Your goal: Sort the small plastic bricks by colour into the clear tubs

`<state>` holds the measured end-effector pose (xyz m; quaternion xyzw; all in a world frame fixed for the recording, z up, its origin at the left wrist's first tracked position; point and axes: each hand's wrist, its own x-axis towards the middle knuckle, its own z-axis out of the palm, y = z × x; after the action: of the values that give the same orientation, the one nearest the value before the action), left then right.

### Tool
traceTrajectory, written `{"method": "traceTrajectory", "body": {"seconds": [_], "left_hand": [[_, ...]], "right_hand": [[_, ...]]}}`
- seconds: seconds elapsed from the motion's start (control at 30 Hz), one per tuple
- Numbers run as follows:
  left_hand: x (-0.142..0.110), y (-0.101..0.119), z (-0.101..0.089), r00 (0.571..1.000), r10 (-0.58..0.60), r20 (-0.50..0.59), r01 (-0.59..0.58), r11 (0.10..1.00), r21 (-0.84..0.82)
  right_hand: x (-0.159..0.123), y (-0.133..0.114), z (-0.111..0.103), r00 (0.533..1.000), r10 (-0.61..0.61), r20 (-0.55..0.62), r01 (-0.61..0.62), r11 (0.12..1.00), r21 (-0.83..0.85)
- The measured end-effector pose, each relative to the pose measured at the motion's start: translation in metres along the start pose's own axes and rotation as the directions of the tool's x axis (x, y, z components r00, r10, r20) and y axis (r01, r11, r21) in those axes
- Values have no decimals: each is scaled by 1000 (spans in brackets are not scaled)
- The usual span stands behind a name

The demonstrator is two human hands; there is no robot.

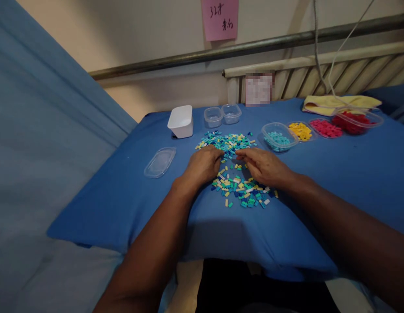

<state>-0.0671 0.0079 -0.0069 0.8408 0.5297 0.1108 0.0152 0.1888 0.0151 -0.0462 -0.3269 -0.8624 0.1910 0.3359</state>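
Small plastic building bricks in blue, teal, yellow and white lie in a dense pile [230, 141] in front of me. Nearer my body, a looser spread of the same bricks [243, 191] covers part of the cloth. My left hand [205, 165] rests at the left edge of the pile with its fingers curled inward. Across from it, my right hand [263, 166] is at the pile's right side, thumb and fingertips drawn together. The fingertips of both hands are at the bricks, and whatever lies between them is too small or hidden to make out.
Behind the pile stand a white tub [180, 122] and two clear containers [213, 117]. A clear lid [160, 162] lies left. To the right are containers of light-blue [277, 141], yellow [300, 131], pink [326, 128] and red pieces [352, 121], with a yellow cloth [339, 104] behind.
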Motion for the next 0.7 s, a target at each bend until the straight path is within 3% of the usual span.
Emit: {"method": "traceTrajectory", "body": {"seconds": [0.2,0.3,0.4,0.47,0.6,0.7], "left_hand": [[2,-4,3,996,69,47,-67,997,-46],[1,-3,2,995,81,60,-77,994,-74],[0,1,1,996,62,58,-55,992,-117],[1,2,1,999,24,42,-18,989,-146],[4,1,5,997,-59,-48,51,985,-166],[9,-1,10,996,-40,-79,29,990,-137]], "right_hand": [[3,-8,5,974,-128,188,132,991,-10],[3,-13,1,968,-145,204,133,989,71],[2,-13,-5,988,-73,135,55,990,132],[1,-10,-10,1000,1,19,-3,992,124],[0,-2,-14,964,168,-206,-147,982,116],[-1,5,-11,947,216,-237,-189,973,133]]}}
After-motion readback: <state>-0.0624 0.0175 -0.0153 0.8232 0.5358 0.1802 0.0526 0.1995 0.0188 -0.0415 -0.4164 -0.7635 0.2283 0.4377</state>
